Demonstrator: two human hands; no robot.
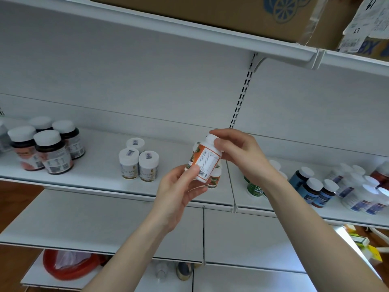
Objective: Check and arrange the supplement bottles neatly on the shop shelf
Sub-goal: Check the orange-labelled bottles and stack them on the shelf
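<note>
Left hand (179, 186) & right hand (237, 152) both grip orange-label bottle (207, 163); txt unreadable, barcode visible.

Both hands held an orange-labelled bottle (205, 160) tilted above the white shelf (101, 165): the left hand (181, 186) gripped its base, the right hand (235, 150) its white cap. Similar bottles (214, 178), partly hidden, apparently stood behind.

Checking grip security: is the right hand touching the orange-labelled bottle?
Touching. The head view shows the right hand pinching the orange-labelled bottle at its white top.
</note>
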